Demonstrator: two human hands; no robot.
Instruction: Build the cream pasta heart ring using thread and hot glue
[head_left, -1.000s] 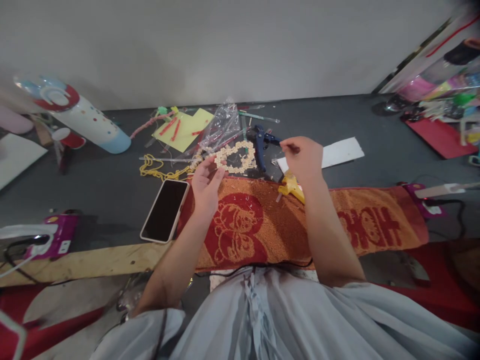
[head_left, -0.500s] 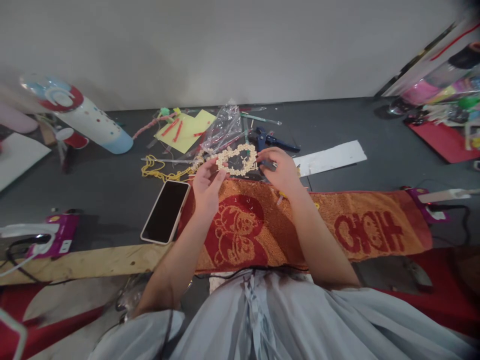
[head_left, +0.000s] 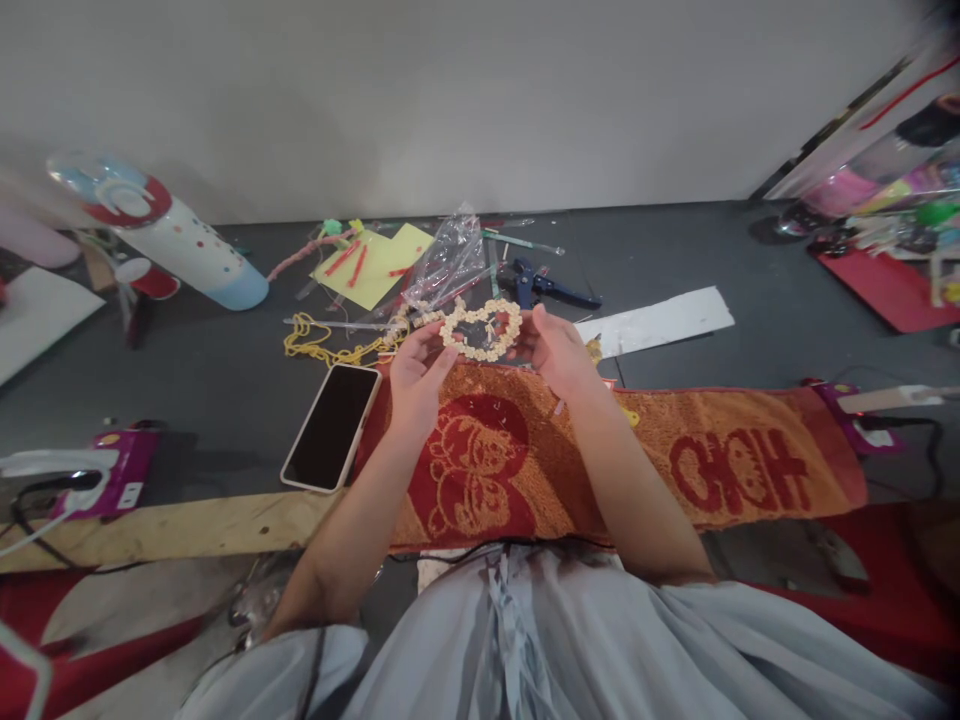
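L hand [head_left: 415, 378]: fingers pinching L edge of bead ring [head_left: 491, 353] | R hand [head_left: 559, 352]: in from beside pliers [head_left: 564, 292] approx 1 s ago, fingers bent at ring's R edge, grip unclear | ring: above tabletop [head_left: 660, 255], nr towel [head_left: 480, 455] | now 2 hands at it

The phone [head_left: 331, 428] is left of the towel [head_left: 555, 470], ring [head_left: 481, 354] before the wrapper [head_left: 454, 255]
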